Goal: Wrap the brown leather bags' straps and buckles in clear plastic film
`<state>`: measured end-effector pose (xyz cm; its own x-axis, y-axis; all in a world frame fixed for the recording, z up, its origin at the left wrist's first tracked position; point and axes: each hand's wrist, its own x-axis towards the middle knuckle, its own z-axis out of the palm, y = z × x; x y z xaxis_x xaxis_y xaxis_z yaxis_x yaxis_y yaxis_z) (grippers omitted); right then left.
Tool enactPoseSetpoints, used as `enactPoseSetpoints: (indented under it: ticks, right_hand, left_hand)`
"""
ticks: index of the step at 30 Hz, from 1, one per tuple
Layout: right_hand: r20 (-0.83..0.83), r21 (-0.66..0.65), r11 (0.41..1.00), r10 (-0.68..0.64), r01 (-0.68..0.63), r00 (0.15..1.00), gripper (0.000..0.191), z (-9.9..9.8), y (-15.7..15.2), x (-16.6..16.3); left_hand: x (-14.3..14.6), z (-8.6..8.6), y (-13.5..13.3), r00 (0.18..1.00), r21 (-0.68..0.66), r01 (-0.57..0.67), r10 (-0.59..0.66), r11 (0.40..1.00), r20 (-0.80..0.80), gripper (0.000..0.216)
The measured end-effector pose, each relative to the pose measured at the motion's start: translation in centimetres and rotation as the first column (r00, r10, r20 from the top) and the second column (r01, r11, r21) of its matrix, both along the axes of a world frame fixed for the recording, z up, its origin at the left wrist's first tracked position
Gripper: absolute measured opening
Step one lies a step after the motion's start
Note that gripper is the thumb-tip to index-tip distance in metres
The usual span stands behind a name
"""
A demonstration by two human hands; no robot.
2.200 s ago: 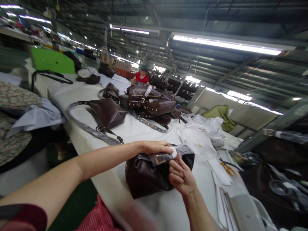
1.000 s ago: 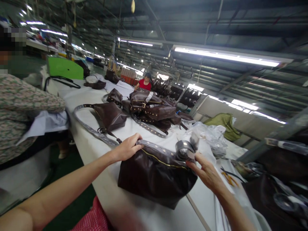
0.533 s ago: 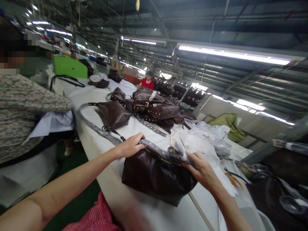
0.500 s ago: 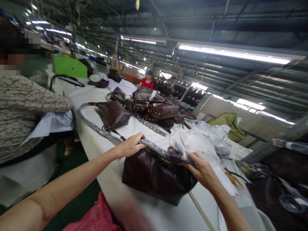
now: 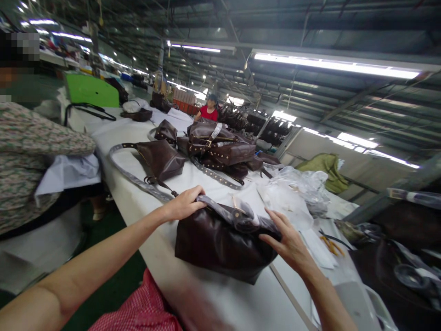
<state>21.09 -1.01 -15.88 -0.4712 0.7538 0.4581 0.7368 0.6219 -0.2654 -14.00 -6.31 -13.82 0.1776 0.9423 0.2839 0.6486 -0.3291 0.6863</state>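
A dark brown leather handbag (image 5: 220, 248) stands on the white-covered table (image 5: 165, 276) in front of me. Across its zipped top lies a studded strap (image 5: 218, 208) wrapped in clear film, bunched towards the right. My left hand (image 5: 186, 203) is closed on the strap at the bag's upper left corner, thumb against fingers. At the opposite end, my right hand (image 5: 284, 235) is open, its thumb and fingers spread around the bag's upper right corner. Whether its fingertips touch the leather I cannot tell.
Beyond lies a pile of brown bags (image 5: 220, 149), with a single bag (image 5: 160, 158) to its left. Crumpled clear plastic (image 5: 299, 186) covers the table's right part, near orange-handled scissors (image 5: 332, 245). A person in a floral top (image 5: 37, 156) is on the left; another in red (image 5: 208, 112) stands far back.
My right hand has loosened from the strap's right end, and its fingers have spread. The bunched strap has shifted slightly left. My left hand keeps its hold while the whole view tilts a little.
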Motion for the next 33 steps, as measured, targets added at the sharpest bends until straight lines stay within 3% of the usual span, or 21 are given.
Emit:
enactPoseSetpoints:
  ticks: [4,7,12,16,20,25,33]
  right_hand:
    - [-0.14,0.047,0.994,-0.094,0.102,0.986,0.066,-1.2,-2.1,2.1]
    - [-0.269,-0.015,0.978,-0.204,0.208,0.941,0.063,-3.2,-4.8,3.9]
    - [-0.367,-0.136,0.933,-0.359,0.332,0.858,0.051,-9.6,-10.1,6.8]
    - [-0.261,-0.078,0.908,-0.417,0.411,0.871,0.045,-15.1,-13.8,8.6]
    - [-0.193,-0.021,0.879,-0.471,0.476,0.861,0.044,-18.5,-15.7,9.2]
    - [-0.135,0.024,0.894,-0.44,0.447,0.888,0.044,-20.2,-15.5,9.5]
    - [-0.132,0.065,0.887,-0.447,0.458,0.885,0.042,-19.8,-15.5,9.3]
  left_hand:
    - [-0.2,0.2,-0.1,0.999,-0.008,0.038,-0.039,0.999,-0.029,0.019]
    - [-0.3,0.4,0.0,0.996,-0.013,0.06,-0.06,0.998,-0.058,0.021]
    - [-0.5,0.2,0.4,0.995,0.009,0.06,-0.059,0.998,-0.075,0.025]
    - [-0.6,0.0,0.3,0.996,0.019,0.062,-0.061,0.998,-0.062,0.03]
    - [-0.6,-0.1,0.0,0.999,0.041,0.041,-0.039,0.998,-0.029,0.042]
    - [-1.3,-0.5,-0.5,1.0,0.065,0.0,-0.001,0.998,0.026,0.052]
    - [-2.8,-2.1,-0.9,0.989,0.002,-0.04,0.04,0.999,0.14,0.057]
